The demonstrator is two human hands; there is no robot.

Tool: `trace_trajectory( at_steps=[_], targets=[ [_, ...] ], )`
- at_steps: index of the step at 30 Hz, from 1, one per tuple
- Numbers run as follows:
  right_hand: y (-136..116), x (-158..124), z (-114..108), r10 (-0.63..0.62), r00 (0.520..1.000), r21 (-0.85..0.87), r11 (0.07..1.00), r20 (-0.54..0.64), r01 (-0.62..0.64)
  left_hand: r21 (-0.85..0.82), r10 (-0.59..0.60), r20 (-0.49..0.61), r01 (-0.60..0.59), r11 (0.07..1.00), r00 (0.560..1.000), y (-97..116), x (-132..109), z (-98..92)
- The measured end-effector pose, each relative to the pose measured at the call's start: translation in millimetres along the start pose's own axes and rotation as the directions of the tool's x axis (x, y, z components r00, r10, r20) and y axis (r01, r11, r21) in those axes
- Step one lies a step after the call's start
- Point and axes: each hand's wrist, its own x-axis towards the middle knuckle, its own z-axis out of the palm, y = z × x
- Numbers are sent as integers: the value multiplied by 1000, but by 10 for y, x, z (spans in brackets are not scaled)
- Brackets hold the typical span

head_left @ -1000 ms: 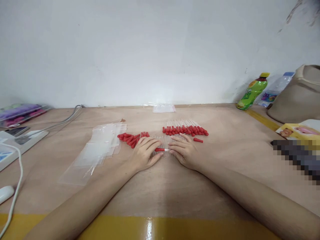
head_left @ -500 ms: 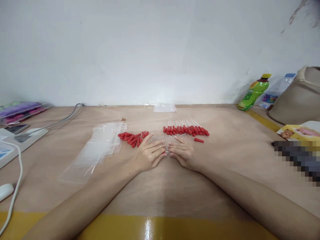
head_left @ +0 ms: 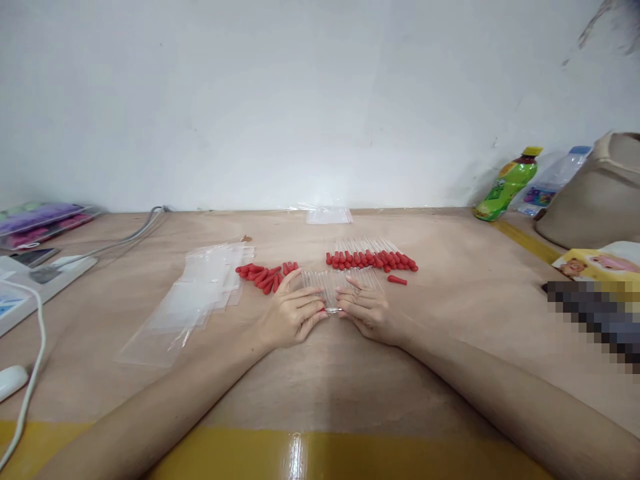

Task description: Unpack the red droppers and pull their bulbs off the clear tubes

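Note:
My left hand (head_left: 293, 313) is closed, pinching a red rubber bulb that is mostly hidden by the fingers. From it a clear glass tube (head_left: 333, 310) runs across to my right hand (head_left: 367, 308), whose fingertips are closed on it. Whether the tube sits inside the bulb I cannot tell. Under and just beyond both hands lies a row of clear glass tubes (head_left: 327, 283). Loose red rubber bulbs (head_left: 263, 275) are heaped beside my left hand. Further back, droppers with red bulbs (head_left: 370, 260) lie side by side, and a single red bulb (head_left: 397, 280) rests near my right hand.
Clear plastic bags (head_left: 200, 287) are spread at the left. A power strip (head_left: 65, 267) with cables stands beyond them. At the right are a green bottle (head_left: 507, 187), a clear bottle (head_left: 555, 180), a beige bag (head_left: 595, 200) and a blurred dark object (head_left: 595, 320).
My left hand has shifted slightly left, away from the right hand, so more of the glass tube shows between them. The right hand has barely moved.

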Motion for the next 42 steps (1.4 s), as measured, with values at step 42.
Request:
trace_trajectory(
  at_steps=[42],
  targets=[
    [-38,325,126,426,903,-414,813,-56,-409,374,-674,155,589,716,722,-752,203,-240]
  ],
)
